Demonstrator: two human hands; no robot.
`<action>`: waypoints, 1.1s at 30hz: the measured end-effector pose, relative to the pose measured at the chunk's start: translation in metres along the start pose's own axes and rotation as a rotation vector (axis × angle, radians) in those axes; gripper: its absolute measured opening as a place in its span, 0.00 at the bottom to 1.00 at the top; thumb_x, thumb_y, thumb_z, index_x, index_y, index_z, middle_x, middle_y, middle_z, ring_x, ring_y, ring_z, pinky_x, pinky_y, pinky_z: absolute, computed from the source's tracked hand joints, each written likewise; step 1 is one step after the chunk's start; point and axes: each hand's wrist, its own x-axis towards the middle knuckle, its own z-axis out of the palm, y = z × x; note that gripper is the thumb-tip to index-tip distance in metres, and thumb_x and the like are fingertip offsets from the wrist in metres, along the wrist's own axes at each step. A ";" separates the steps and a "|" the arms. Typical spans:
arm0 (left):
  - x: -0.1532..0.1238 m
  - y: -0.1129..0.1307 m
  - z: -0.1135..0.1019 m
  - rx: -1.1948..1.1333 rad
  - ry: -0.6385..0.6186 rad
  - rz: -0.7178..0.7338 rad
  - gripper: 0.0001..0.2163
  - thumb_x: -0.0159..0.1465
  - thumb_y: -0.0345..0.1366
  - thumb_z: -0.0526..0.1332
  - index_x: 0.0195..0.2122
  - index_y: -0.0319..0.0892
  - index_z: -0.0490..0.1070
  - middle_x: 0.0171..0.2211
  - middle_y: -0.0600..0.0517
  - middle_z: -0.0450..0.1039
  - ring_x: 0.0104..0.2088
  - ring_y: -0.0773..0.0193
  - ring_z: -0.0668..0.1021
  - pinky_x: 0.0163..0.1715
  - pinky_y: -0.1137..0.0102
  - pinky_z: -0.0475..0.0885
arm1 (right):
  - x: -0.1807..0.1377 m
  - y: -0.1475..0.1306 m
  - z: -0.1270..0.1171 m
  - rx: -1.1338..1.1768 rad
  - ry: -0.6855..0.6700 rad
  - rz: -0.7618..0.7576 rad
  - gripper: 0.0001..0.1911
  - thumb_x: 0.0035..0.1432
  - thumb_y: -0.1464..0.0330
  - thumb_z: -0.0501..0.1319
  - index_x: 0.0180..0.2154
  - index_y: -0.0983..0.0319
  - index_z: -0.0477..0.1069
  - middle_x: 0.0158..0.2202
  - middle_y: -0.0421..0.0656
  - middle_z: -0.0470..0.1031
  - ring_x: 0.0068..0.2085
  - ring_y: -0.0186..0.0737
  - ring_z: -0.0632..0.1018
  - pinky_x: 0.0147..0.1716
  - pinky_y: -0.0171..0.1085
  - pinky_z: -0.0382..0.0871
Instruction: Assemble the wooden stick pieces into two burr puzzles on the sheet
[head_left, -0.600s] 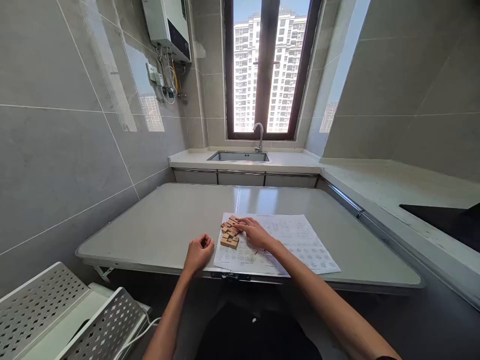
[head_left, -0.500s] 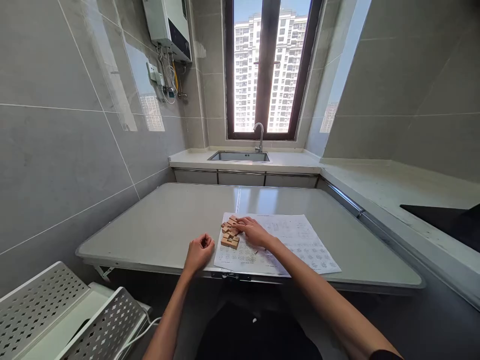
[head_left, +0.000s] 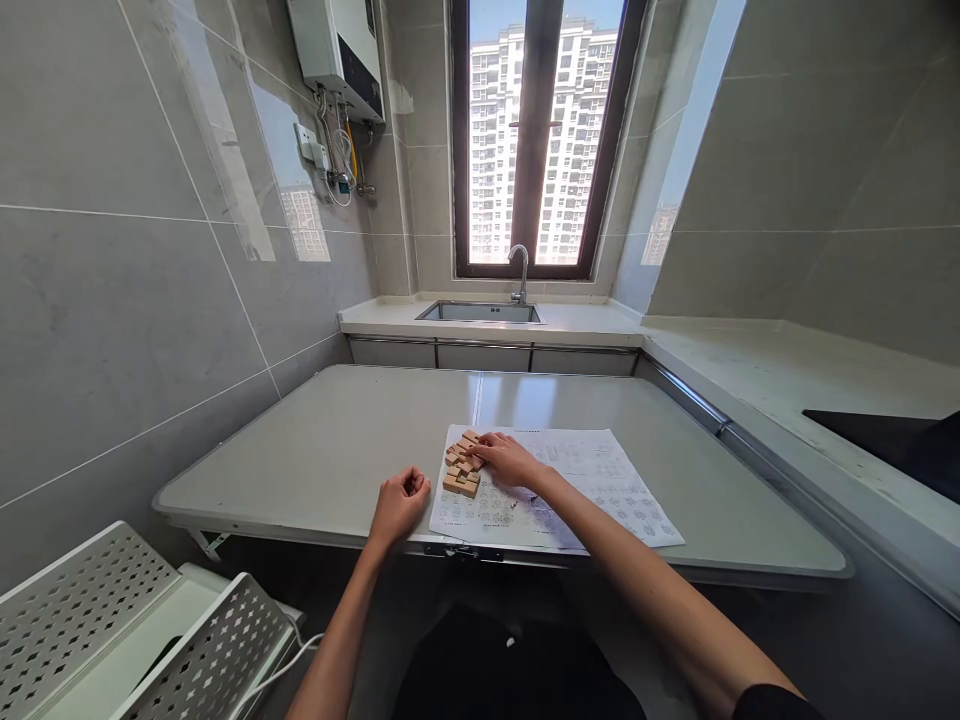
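Note:
Several notched wooden puzzle blocks [head_left: 459, 467] lie in a small heap on the left part of a printed paper sheet [head_left: 592, 485], which rests on the grey table [head_left: 330, 440]. My right hand [head_left: 508, 459] lies over the sheet with its fingertips resting on the blocks at the heap's far right side; whether it grips one is not clear. My left hand [head_left: 397, 503] rests near the table's front edge, left of the sheet, curled into a loose fist with nothing visible in it.
A sink [head_left: 480, 313] with a tap [head_left: 520, 270] sits under the window behind the table. A dark hob [head_left: 892, 440] is set in the counter at the right. A white perforated rack [head_left: 135, 625] stands at lower left, a water heater [head_left: 337, 50] hangs above.
Almost nothing has moved; only the view shifts slightly. Both hands keep their places, the right one on the blocks.

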 end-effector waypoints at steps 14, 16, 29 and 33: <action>0.000 0.002 0.000 0.007 -0.009 -0.013 0.13 0.59 0.42 0.57 0.23 0.45 0.55 0.21 0.59 0.57 0.25 0.68 0.63 0.28 0.73 0.59 | -0.064 0.030 -0.010 0.056 0.084 0.047 0.25 0.63 0.74 0.54 0.59 0.52 0.73 0.62 0.47 0.70 0.60 0.54 0.70 0.58 0.47 0.63; 0.000 0.002 0.000 0.010 -0.007 -0.011 0.13 0.59 0.42 0.57 0.22 0.45 0.55 0.21 0.59 0.57 0.25 0.68 0.63 0.28 0.73 0.59 | -0.075 0.032 -0.014 0.078 0.100 0.030 0.23 0.66 0.71 0.53 0.59 0.52 0.73 0.61 0.47 0.71 0.60 0.53 0.70 0.58 0.48 0.63; 0.001 0.003 0.000 0.041 -0.001 0.001 0.13 0.59 0.42 0.57 0.22 0.45 0.55 0.20 0.60 0.57 0.24 0.69 0.62 0.27 0.73 0.59 | -0.141 0.026 -0.028 0.160 0.162 0.073 0.18 0.68 0.58 0.56 0.55 0.51 0.76 0.59 0.46 0.72 0.61 0.53 0.70 0.59 0.51 0.66; 0.000 0.006 0.000 0.030 0.004 -0.008 0.13 0.58 0.42 0.57 0.22 0.44 0.56 0.20 0.59 0.58 0.24 0.69 0.62 0.27 0.73 0.59 | -0.156 0.020 -0.031 0.223 0.193 0.101 0.16 0.68 0.60 0.57 0.53 0.51 0.77 0.59 0.45 0.72 0.61 0.52 0.70 0.59 0.50 0.67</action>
